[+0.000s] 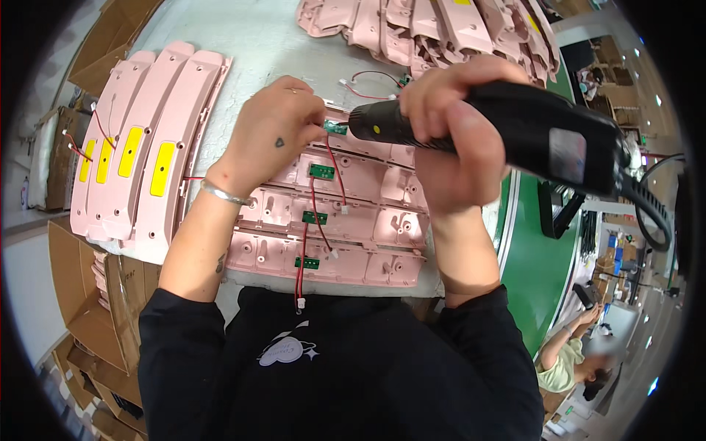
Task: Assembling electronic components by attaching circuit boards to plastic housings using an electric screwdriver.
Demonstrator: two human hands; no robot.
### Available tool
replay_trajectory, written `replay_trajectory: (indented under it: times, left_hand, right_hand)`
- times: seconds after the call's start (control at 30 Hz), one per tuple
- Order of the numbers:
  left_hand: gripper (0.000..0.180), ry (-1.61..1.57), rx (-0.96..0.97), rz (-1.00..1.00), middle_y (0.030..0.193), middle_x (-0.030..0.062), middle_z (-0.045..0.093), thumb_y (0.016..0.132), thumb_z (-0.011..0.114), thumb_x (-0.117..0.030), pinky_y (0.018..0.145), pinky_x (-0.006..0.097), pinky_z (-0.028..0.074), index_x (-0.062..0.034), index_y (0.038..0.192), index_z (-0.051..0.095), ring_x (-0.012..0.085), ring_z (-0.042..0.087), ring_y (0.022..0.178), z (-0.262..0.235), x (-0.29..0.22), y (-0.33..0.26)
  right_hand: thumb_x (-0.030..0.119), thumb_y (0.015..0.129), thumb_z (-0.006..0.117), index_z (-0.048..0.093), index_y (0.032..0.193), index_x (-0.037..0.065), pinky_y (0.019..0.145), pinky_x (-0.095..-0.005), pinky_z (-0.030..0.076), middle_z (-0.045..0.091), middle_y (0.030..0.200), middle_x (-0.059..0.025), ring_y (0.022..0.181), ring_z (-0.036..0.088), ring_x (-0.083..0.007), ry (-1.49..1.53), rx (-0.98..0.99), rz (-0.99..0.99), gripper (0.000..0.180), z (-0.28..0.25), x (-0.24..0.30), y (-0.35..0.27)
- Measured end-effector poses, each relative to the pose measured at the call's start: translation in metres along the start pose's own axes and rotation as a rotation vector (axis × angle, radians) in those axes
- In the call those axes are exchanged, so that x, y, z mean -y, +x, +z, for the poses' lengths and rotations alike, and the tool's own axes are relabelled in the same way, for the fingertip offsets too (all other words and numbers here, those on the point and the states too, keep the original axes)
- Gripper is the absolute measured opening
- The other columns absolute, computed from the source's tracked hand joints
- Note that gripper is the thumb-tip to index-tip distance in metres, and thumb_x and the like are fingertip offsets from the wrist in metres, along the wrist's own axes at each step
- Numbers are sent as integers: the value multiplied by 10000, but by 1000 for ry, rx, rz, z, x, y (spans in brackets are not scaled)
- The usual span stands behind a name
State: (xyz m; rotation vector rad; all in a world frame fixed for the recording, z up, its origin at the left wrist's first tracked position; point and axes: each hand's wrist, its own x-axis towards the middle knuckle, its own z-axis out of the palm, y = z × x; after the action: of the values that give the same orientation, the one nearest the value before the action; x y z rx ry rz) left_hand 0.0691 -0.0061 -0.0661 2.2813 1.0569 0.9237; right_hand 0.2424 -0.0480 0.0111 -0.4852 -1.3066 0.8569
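My right hand point(463, 136) is wrapped round a black corded electric screwdriver point(540, 121), held nearly level with its nose pointing left. The bit end meets a small green circuit board point(336, 128) in the farthest of several pink plastic shells point(346, 197) laid in rows before me. At that board's left side my left hand point(283, 121) has its fingers pinched together; what lies between the fingertips is hidden. Nearer rows hold similar boards, a second point(321, 171), a third point(315, 217) and one in the nearest shell point(307, 262), each with red and dark wires ending in a white plug.
Pink shells with yellow labels point(162, 169) stand side by side at left. More pink shells point(426, 29) are heaped at the far side, near a loose wired board point(404, 79). A green surface point(526, 242) runs along the right. Cardboard boxes point(95, 309) stand lower left; another person point(570, 364) is at far right.
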Motion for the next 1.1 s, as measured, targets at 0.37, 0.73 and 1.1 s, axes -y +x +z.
replay_trajectory:
  times: [0.37,0.73,1.1]
  left_hand:
    - [168,-82,83,-60,827,106,592,634,720,-21,608,327,472,-6,759,608,244,588,671,2,6,0]
    - [176,-106,107,-104,818,120,582,627,716,-9,639,331,489,11,759,601,261,597,696,0,8,0]
    - [142,-116,94,-104,751,101,597,643,708,2,655,298,479,4,748,612,235,580,820,1,13,-1]
  right_hand:
    - [-26,766,533,423,1006,-20,502,-264,446,522,633,-74,512,487,-113,20,4,103,264,9,-23,4]
    - [-74,696,579,484,886,-25,546,-235,456,535,744,-64,586,525,-102,3,12,162,217,14,-34,8]
    - [-48,742,547,440,1000,1,514,-243,433,516,722,-72,568,502,-112,-38,131,87,283,12,-25,15]
